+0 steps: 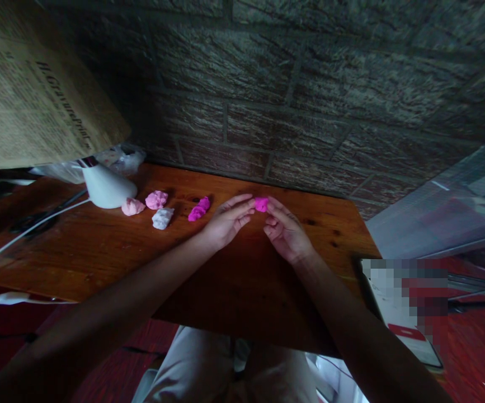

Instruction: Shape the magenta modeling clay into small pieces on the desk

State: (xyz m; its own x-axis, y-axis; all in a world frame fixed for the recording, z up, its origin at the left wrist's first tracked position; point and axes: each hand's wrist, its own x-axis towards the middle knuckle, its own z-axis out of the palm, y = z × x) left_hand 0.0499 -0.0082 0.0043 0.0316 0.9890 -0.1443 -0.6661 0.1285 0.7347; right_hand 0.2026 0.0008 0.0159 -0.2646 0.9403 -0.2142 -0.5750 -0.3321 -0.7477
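Between the fingertips of both hands is a small lump of bright pink modelling clay [261, 205], held above the wooden table. My left hand [230, 220] pinches it from the left, and my right hand [286, 228] grips its right side with thumb and fingers. Left of my hands lies a longer magenta clay piece [199, 209] on the tabletop. Farther left sit a white clay lump [162, 218], a pink clay lump [156, 199] and a paler pink one [133, 206], close together.
A lamp with a white base [110, 187] and a newsprint-patterned shade [41, 89] stands at the left, its white cable [28, 226] trailing over the table [112, 254]. Behind rises a brick-patterned wall [242, 84]. A tablet-like device [393, 313] lies at the right edge.
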